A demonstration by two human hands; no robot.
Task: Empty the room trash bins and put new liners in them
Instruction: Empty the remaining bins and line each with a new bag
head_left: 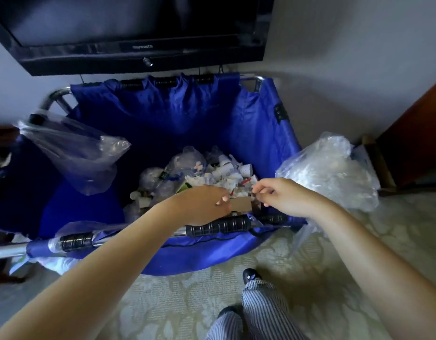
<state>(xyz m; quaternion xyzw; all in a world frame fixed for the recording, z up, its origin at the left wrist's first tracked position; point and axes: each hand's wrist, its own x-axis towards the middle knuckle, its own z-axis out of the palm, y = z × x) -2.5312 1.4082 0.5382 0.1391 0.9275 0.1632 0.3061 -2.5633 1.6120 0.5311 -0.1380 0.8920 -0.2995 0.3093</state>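
- Head view: I am looking down into a blue cart bag [163, 119] slung on a metal frame [6, 251], which stands on a patterned carpet [187, 303] against the wall under a dark television [138, 33].
- The trash [199, 173], which is crumpled paper, wrappers and clear plastic, lies heaped on the bottom of the cart bag, toward its near right corner.
- My left hand [207, 204] reaches over the near rail, just above its black foam handle [219, 225]. Its grip is clamped on the left end of a small brown cardboard piece [241, 204], held above the trash.
- My right hand [280, 195] hovers just right of the cardboard piece, fingers curled and thumb and forefinger together. I cannot tell whether that grip holds anything.
- A crinkled clear liner [334, 173] bulges at the right edge of the cart bag, behind the right wrist.
- A second clear bag [82, 155] hangs from the far left corner of the frame, sagging into the cart bag.
- Near the bottom edge I see striped trousers [263, 307] and a dark shoe [251, 276] on the carpet.
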